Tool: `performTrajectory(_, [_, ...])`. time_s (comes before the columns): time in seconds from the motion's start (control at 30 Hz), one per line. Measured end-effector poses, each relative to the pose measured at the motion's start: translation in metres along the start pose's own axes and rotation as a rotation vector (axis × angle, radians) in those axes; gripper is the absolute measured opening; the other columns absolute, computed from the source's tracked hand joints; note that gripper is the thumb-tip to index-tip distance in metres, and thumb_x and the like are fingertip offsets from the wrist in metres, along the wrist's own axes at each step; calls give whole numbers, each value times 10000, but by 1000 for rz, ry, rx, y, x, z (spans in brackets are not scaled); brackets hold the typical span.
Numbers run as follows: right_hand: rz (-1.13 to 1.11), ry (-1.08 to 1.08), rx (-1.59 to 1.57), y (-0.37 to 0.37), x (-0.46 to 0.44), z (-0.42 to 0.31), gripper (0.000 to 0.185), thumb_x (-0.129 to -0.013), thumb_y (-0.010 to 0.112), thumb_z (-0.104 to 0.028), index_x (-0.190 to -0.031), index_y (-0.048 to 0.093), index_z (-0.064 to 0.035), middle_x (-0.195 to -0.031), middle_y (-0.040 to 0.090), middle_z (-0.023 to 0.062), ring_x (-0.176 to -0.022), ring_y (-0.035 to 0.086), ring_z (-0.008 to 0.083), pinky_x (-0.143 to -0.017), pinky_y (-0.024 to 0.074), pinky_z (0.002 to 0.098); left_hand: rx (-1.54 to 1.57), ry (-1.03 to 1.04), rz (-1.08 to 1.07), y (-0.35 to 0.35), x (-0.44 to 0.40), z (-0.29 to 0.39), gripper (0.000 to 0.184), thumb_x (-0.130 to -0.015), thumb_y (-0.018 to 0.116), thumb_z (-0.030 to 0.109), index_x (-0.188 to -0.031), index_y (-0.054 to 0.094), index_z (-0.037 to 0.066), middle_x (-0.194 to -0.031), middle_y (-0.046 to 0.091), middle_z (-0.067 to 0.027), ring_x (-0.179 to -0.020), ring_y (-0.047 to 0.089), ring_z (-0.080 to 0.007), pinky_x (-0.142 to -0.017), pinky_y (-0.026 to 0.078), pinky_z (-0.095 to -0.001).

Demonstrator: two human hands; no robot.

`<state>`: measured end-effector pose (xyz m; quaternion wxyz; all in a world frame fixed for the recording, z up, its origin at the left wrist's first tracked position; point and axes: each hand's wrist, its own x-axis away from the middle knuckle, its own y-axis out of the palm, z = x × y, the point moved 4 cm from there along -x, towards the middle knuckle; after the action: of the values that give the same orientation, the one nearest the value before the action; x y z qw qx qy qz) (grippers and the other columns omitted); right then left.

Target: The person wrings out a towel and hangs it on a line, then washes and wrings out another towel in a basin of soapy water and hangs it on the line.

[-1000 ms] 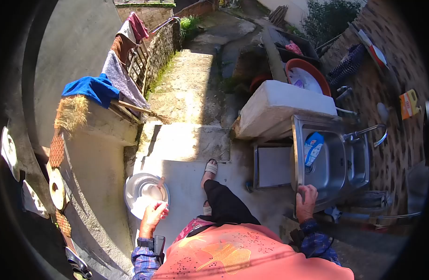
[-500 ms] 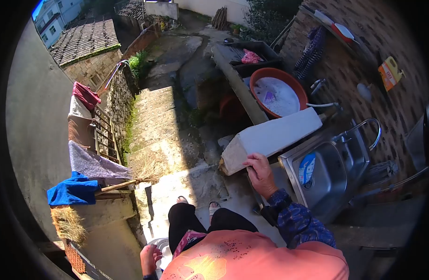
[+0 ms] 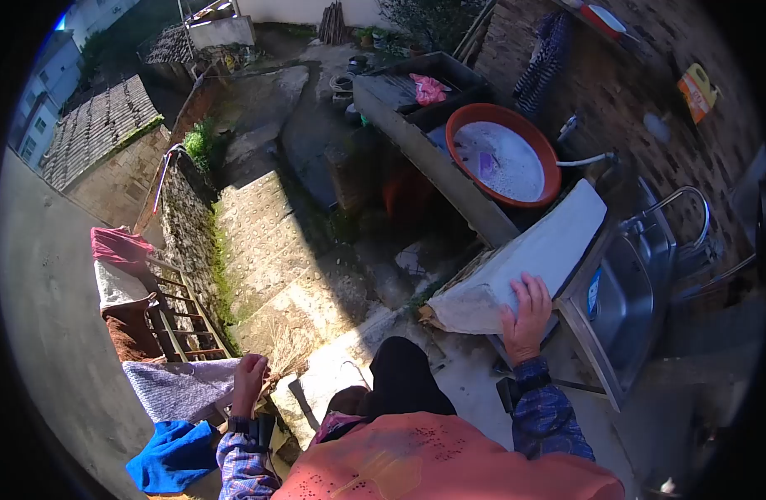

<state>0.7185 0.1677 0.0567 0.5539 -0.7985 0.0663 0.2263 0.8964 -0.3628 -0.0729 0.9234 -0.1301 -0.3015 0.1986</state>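
My right hand point(image 3: 529, 317) lies on the near end of a thick white slab point(image 3: 537, 258), its fingers stretched over the surface and gripping nothing. The slab's end is rough and broken. It sits between a metal sink point(image 3: 620, 283) and an orange-red basin point(image 3: 548, 158) of sudsy water, in which something purple point(image 3: 485, 163) floats. On the other side, my left hand point(image 3: 250, 379) hangs beside a grey-white towel point(image 3: 179, 390), its fingers curled together with nothing visible in them. Whether it touches the towel I cannot tell.
Stone steps point(image 3: 262, 242) lead down ahead, with a mossy wall on their left. A wooden rack point(image 3: 195, 312) carries several cloths, and a blue towel point(image 3: 173, 457) is nearest. A yellow-orange jug point(image 3: 697, 93) is by the brick wall. A pink bag point(image 3: 429, 89) lies in a dark trough.
My left hand has risen from beside a white container to the grey-white towel. My right hand has slid right along the slab's end. The view has turned and moved forward.
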Motion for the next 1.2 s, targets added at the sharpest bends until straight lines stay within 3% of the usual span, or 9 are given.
performTrajectory(0.2, [-8,45,105,2,-9,6,444,-876,566,-293,-1266,546,-81,-1378,488,134,-1291,407,374,-1081,305,498,-128,109,-411,97,-100,105,218,-959,619,197,-988,622,-19,-833,659,-57,-755,627,-142,-696,506,-288])
performTrajectory(0.4, [-155,283,42,-2,-10,3,697,-951,452,-498,-1434,406,2,-1514,371,163,-1418,284,392,-1157,193,521,-194,23,-656,180,-163,139,227,-942,613,246,-1021,630,34,-829,661,-42,-729,611,-113,-656,498,-281])
performTrajectory(0.5, [-171,391,122,1,-10,0,704,-954,459,-481,-1445,377,16,-1521,350,178,-1426,276,385,-1163,177,517,-312,110,-761,221,-202,167,278,-939,623,319,-1026,634,55,-820,651,-29,-743,614,-109,-663,501,-275])
performTrajectory(0.7, [-89,673,244,12,-8,-30,723,-961,468,-461,-1462,322,40,-1536,304,216,-1436,261,383,-1169,160,510,-380,242,-975,306,-277,222,202,-947,624,249,-1002,608,56,-788,644,-4,-707,595,-83,-632,473,-239])
performTrajectory(0.93, [142,872,497,40,-29,-53,700,-964,463,-461,-1441,366,41,-1520,345,206,-1421,301,374,-1170,159,503,-454,270,-1120,327,-384,222,179,-957,617,235,-1000,617,61,-783,645,-12,-680,601,-88,-612,481,-236])
performTrajectory(1.0, [105,789,474,56,-56,-73,688,-968,467,-466,-1441,381,26,-1517,358,195,-1416,323,358,-1168,181,500,-490,237,-1072,310,-437,207,174,-955,619,236,-986,623,65,-762,644,-17,-636,603,-95,-566,487,-242])
performTrajectory(1.1, [153,507,-106,120,-124,-107,673,-958,507,-451,-1446,391,-3,-1518,364,178,-1430,303,353,-1170,224,471,-435,153,-970,279,-491,224,163,-958,609,234,-952,626,71,-718,632,-11,-581,598,-101,-509,482,-244])
performTrajectory(1.17, [181,481,-106,161,-150,-86,667,-995,435,-473,-1464,366,-4,-1539,338,169,-1438,298,331,-1182,196,461,-436,197,-945,278,-526,253,161,-965,598,233,-944,623,75,-707,626,-5,-574,597,-99,-509,485,-243])
performTrajectory(1.2, [431,546,-605,181,-156,-65,677,-1012,378,-493,-1478,341,-4,-1556,312,161,-1448,281,311,-1189,177,449,-443,251,-924,283,-541,274,158,-964,599,235,-934,621,81,-702,621,3,-557,583,-90,-501,476,-235])
